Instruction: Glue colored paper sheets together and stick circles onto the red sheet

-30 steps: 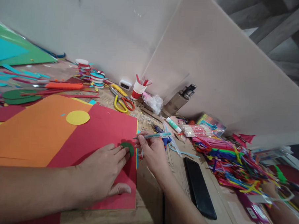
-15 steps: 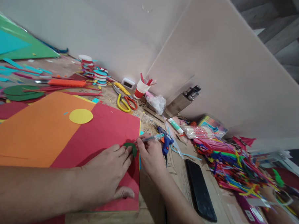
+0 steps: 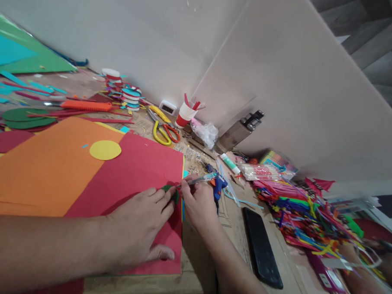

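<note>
My left hand (image 3: 140,227) lies flat with fingers outstretched on the red paper sheet (image 3: 150,162). Its fingertips press on a small dark green paper piece (image 3: 175,196), which they partly cover. Just to the right, my right hand (image 3: 200,203) is closed around a slim clear pen (image 3: 205,178) with a bluish barrel. The pen's tip points left at the edge of the green piece; whether it touches is hard to make out. A yellow paper circle (image 3: 105,150) rests across the border of the red sheet and an orange sheet (image 3: 49,162).
Behind the sheets are scissors (image 3: 162,130), a cutter (image 3: 86,106) and a paper cup (image 3: 185,114). A blue glue gun (image 3: 218,188) is right beside my right hand, with a black phone (image 3: 262,247) nearby. Farther right lie pipe cleaners (image 3: 297,212) and another person's arm (image 3: 362,280).
Both hands stay at the green piece, with the pen shifted only slightly. The view has moved a little. At the far right, the other person's hand and a green item have moved.
</note>
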`<state>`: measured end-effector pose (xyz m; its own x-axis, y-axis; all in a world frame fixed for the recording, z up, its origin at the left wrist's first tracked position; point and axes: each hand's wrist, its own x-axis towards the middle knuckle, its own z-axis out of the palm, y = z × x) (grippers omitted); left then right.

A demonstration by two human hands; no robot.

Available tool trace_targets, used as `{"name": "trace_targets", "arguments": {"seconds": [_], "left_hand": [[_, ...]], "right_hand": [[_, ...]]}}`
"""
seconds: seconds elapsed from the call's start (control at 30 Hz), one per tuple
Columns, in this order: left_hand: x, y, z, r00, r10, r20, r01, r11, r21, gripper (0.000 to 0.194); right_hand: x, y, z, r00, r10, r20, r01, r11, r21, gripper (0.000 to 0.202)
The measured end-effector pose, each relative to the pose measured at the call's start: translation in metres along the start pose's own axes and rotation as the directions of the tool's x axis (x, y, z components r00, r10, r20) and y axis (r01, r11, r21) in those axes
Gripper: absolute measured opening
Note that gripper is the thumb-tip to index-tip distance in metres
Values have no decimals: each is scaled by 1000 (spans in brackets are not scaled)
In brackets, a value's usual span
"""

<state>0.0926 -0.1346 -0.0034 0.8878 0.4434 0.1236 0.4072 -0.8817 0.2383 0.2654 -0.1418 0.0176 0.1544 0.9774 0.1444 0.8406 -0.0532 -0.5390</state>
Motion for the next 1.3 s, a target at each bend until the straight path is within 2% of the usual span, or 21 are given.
{"name": "trace_targets", "arguments": {"seconds": [0.5, 0.73, 1.0, 1.3], "left_hand": [[-1, -1, 5, 999, -17, -43, 16, 999, -40, 87], [-1, -1, 3, 995, -16, -96, 8, 996, -86, 84], [0, 2, 3, 999, -12, -38, 11, 1000, -7, 84], [-5, 4, 7, 998, -45, -42, 43, 997, -57, 93]], "right_hand": [[0, -2, 1, 1000, -13, 17, 14, 997, -71, 29], [1, -2, 5, 997, -75, -3, 75, 993, -92, 23], [3, -3, 8, 993, -121, -1, 120, 987, -103, 24], [5, -5, 11, 988, -151, 16, 152, 985, -86, 22]]}}
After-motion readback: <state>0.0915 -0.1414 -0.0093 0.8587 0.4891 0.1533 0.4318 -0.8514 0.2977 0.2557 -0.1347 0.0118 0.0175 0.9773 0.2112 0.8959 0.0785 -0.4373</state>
